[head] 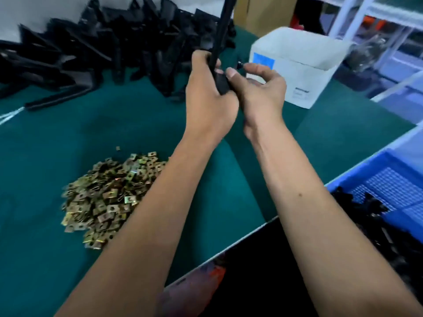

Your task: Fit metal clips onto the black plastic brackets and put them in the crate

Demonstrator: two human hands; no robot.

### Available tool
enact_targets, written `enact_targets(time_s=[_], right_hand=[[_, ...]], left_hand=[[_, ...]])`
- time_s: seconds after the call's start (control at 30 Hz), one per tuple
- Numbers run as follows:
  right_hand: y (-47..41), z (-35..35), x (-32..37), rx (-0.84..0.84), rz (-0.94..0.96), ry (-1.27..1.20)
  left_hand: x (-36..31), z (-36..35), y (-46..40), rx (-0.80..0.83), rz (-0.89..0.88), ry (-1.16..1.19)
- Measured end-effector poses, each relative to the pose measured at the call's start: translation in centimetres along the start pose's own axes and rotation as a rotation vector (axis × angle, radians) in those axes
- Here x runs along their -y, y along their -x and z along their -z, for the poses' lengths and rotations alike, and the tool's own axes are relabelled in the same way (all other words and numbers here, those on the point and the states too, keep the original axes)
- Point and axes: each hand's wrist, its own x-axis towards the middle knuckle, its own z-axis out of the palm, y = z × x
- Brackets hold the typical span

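Both hands clamp one long black bracket (220,42): left hand (207,92), right hand (258,92); blue mesh crate (389,179) holds black brackets.

Upright black bracket (223,30), brass clips (109,197) heaped, blue crate (357,177)

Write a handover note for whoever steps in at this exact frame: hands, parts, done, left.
Left hand grips a long black bracket held upright above the green table.
Right hand pinches its lower end; whether it holds a clip is hidden.
Metal clips lie heaped near left; unfitted brackets are piled at the back.
Blue crate at right already holds black parts.
Left: finish this bracket, crate it, work through the pile.
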Motion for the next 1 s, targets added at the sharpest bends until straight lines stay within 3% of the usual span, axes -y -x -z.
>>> enact_targets(time_s=[0.17, 0.3, 0.43, 0.57, 0.67, 0.77, 0.9, 1.0], right_hand=[[-1.1, 13.8, 3.8, -0.285, 0.121, -0.130], [1.0, 25.2, 4.9, -0.441, 0.157, -0.174], [4.2, 35.6, 1.2, -0.656, -0.008, 0.132], [6.2, 43.9, -5.0, -0.787, -0.370, 0.772], [7.7, 46.4, -8.2, -0.609, -0.566, 1.175], [7.9, 47.3, -9.8, -0.477, -0.686, 1.306], [6.6, 46.8, -9.5, -0.652, -0.695, 1.484], [4.6, 45.0, -7.5, -0.748, -0.441, 1.423]], left_hand=[[-6.0, -11.5, 4.0, 0.351, 0.013, 0.147], [-9.1, -19.7, 9.8, 0.692, 0.009, 0.128], [-7.5, -25.2, 16.2, 0.997, 0.130, 0.036], [-1.6, -27.8, 20.6, 1.247, 0.301, -0.236], [2.1, -27.6, 22.4, 1.296, 0.377, -0.469], [4.0, -27.5, 23.4, 1.301, 0.477, -0.568], [3.3, -27.6, 22.9, 1.219, 0.367, -0.546], [0.9, -27.8, 21.0, 1.037, 0.152, -0.364]])
